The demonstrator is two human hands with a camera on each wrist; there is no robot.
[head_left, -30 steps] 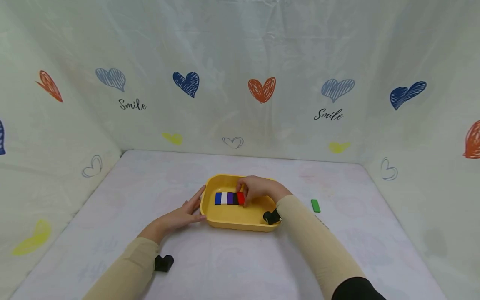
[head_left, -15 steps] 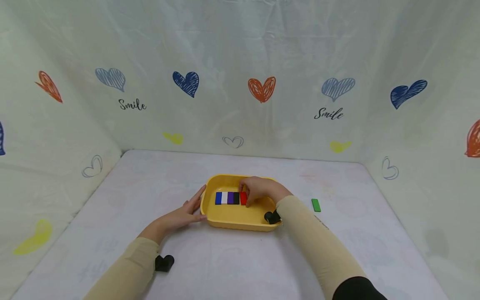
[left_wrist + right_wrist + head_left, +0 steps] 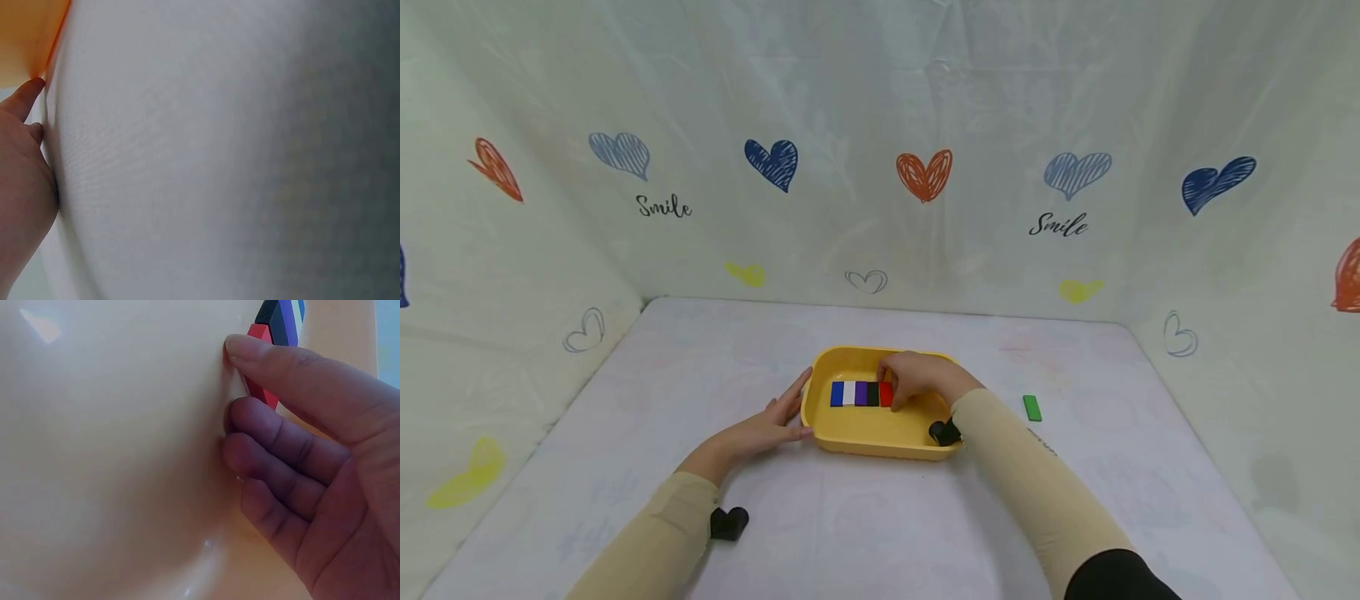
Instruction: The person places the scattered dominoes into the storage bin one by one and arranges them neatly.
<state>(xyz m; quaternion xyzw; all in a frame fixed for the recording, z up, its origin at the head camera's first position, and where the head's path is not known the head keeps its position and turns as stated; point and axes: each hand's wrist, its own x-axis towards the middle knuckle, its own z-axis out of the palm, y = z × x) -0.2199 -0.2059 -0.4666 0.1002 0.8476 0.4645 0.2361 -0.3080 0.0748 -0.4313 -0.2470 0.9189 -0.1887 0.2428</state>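
Right hand (image 3: 913, 379) pinches the red block (image 3: 886, 394) into the tray (image 3: 865, 437) row; left hand (image 3: 771, 429), spread flat, steadies it; green block (image 3: 1032, 407) probably next.

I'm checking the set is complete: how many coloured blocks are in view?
6. Five lie in a row in the yellow tray: blue, white, purple, black, red at the right hand. A green block lies outside. The hand may hide more.

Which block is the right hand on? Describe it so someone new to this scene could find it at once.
Start at the yellow tray in the middle of the white table. A row of flat blocks lies side by side in it: blue, white, purple, black, red. The right hand touches the red block, the only red one, at the row's right end beside the black block.
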